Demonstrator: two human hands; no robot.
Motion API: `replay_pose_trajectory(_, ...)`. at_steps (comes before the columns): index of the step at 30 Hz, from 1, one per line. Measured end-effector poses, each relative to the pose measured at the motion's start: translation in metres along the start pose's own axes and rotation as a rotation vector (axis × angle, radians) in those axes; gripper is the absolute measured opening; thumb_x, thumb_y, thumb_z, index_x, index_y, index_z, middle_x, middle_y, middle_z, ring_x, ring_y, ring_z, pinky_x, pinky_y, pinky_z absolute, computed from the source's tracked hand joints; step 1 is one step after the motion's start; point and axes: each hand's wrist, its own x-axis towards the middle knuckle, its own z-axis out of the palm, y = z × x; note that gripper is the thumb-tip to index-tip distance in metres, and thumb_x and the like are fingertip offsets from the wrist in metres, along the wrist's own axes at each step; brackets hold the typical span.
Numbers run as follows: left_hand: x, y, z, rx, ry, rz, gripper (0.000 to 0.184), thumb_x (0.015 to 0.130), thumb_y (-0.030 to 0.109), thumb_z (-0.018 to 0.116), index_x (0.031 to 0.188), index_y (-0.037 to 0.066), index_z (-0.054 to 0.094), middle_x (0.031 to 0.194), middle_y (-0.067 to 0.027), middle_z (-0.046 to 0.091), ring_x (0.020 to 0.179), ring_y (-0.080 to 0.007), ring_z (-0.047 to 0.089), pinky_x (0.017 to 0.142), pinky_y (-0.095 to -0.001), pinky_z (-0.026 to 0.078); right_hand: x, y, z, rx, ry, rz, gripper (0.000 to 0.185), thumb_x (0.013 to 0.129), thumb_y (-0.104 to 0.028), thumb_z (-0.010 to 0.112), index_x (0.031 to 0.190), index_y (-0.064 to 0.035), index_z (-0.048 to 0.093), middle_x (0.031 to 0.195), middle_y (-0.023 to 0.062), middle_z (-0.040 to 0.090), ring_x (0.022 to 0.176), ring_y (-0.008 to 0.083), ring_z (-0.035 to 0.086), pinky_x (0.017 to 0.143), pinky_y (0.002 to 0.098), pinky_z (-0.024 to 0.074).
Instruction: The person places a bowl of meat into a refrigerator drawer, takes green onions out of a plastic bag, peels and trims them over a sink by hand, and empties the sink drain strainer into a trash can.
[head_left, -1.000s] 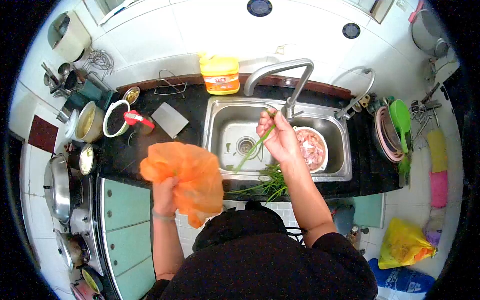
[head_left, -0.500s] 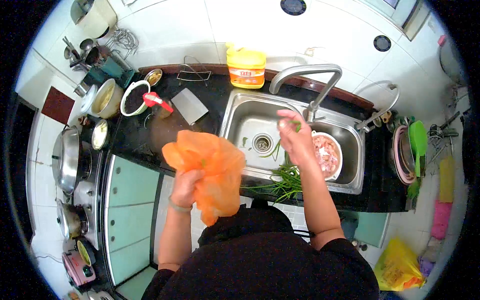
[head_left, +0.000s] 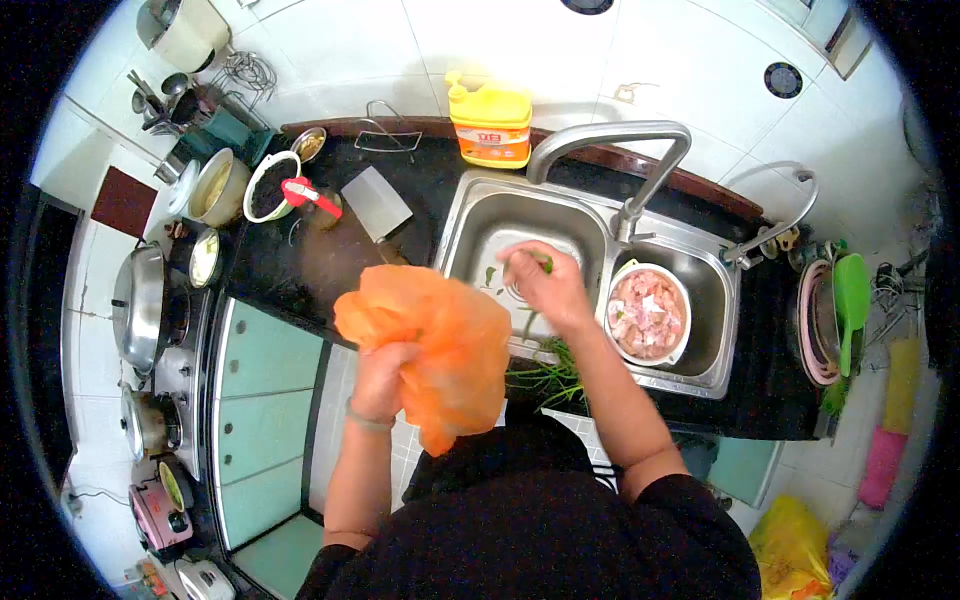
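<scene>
My left hand (head_left: 383,380) grips an orange plastic bag (head_left: 440,345) in front of the counter's front edge. Over the left sink basin (head_left: 480,230), my right hand (head_left: 545,285) is closed on a bit of green onion, slightly blurred. A bunch of green onions (head_left: 553,378) lies at the sink's front edge, partly behind my right forearm. Small green scraps lie in the left basin. The right basin holds a white bowl of cut raw meat (head_left: 645,312).
A cleaver (head_left: 377,203) lies on the black counter, with a red-topped jar (head_left: 315,203) and bowls to its left. A yellow detergent jug (head_left: 490,122) stands behind the sink near the faucet (head_left: 640,185). At right are stacked basins and a green scoop (head_left: 851,290).
My right hand has moved left and lower over the left basin, uncovering the meat bowl. The orange bag has shifted a little to the right in my left hand. The camera view has also shifted.
</scene>
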Motion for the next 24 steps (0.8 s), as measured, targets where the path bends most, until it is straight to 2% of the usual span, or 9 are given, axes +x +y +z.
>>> replay_pose_trajectory(3,-0.013,-0.007,-0.045,-0.155,-0.020,-0.027,0.044,0.075,0.002,0.047,0.119,-0.001,0.043,0.113,-0.0106,0.053,0.101,-0.0217,0.054,0.086,-0.0366,0.046,0.007,0.046,-0.037,-1.255,-0.021,0.016,0.039,0.080,-0.020,0.062,0.116,-0.0102,0.055,0.100,0.0141,0.062,0.083,0.0219,0.063,0.076,0.0309,0.0475)
replay_pose_trajectory(9,-0.041,0.027,-0.028,-0.388,-0.141,0.147,0.054,0.080,0.033,0.047,0.123,0.001,0.043,0.120,-0.0142,0.051,0.106,-0.0270,0.052,0.092,-0.0419,0.042,-0.022,0.058,-0.024,-0.401,-0.082,-0.156,0.053,0.082,-0.027,0.061,0.127,-0.0063,0.043,0.111,0.0102,0.057,0.099,0.0199,0.054,0.083,0.0343,0.0436)
replay_pose_trajectory(13,-0.055,0.032,-0.035,-0.506,-0.501,0.236,0.073,0.079,0.054,0.049,0.133,0.008,0.033,0.131,-0.0127,0.042,0.115,-0.0286,0.044,0.097,-0.0452,0.037,-0.055,0.041,0.007,0.302,-0.306,0.249,0.050,0.083,-0.026,0.061,0.125,-0.0052,0.043,0.106,0.0063,0.058,0.096,0.0162,0.055,0.083,0.0298,0.0449)
replay_pose_trajectory(16,-0.059,0.027,-0.088,-0.327,-0.491,0.195,0.060,0.081,0.037,0.056,0.129,0.006,0.039,0.125,-0.0122,0.048,0.113,-0.0284,0.047,0.097,-0.0428,0.037,-0.085,0.013,0.019,0.425,-0.316,0.248,0.043,0.083,-0.025,0.061,0.118,-0.0040,0.048,0.102,0.0059,0.058,0.092,0.0150,0.055,0.080,0.0279,0.0458)
replay_pose_trajectory(18,-0.063,0.033,-0.093,0.616,-0.163,0.053,0.042,0.081,0.012,0.055,0.121,0.003,0.046,0.117,-0.0105,0.054,0.108,-0.0273,0.050,0.093,-0.0372,0.039,-0.101,0.022,0.022,0.520,-0.198,0.120,0.030,0.081,-0.022,0.063,0.105,-0.0047,0.057,0.097,0.0034,0.060,0.089,0.0153,0.057,0.077,0.0266,0.0467)
replay_pose_trajectory(19,-0.054,0.023,-0.121,0.611,-0.187,0.046,0.042,0.081,0.012,0.055,0.121,0.003,0.046,0.117,-0.0105,0.054,0.108,-0.0273,0.050,0.093,-0.0372,0.039,-0.116,0.019,0.022,0.515,-0.174,0.117,0.030,0.081,-0.022,0.063,0.105,-0.0047,0.057,0.097,0.0034,0.060,0.089,0.0153,0.057,0.077,0.0266,0.0467)
replay_pose_trajectory(21,-0.018,-0.017,-0.196,1.471,0.002,0.195,0.043,0.083,0.018,0.054,0.122,0.006,0.041,0.117,-0.0063,0.049,0.105,-0.0204,0.048,0.089,-0.0317,0.041,-0.154,-0.008,0.015,0.291,-0.222,-0.047,0.023,0.076,-0.017,0.066,0.095,-0.0050,0.061,0.093,0.0028,0.061,0.086,0.0161,0.058,0.076,0.0274,0.0468)
replay_pose_trajectory(22,-0.013,-0.031,-0.202,0.988,-0.011,0.340,0.039,0.082,0.024,0.055,0.115,0.006,0.046,0.110,-0.0056,0.052,0.100,-0.0197,0.050,0.085,-0.0312,0.042,-0.174,-0.041,0.014,-0.136,-0.395,-0.115,0.024,0.072,-0.013,0.068,0.093,-0.0045,0.062,0.092,0.0048,0.061,0.086,0.0178,0.058,0.077,0.0295,0.0465)
replay_pose_trajectory(24,-0.005,-0.044,-0.203,1.409,-0.137,0.449,0.037,0.083,0.025,0.051,0.116,0.008,0.045,0.110,-0.0064,0.051,0.102,-0.0218,0.048,0.088,-0.0334,0.039,-0.207,-0.032,0.032,-0.007,-0.599,-0.435,0.024,0.069,-0.011,0.067,0.092,-0.0031,0.063,0.093,0.0090,0.061,0.085,0.0200,0.058,0.077,0.0326,0.0460)
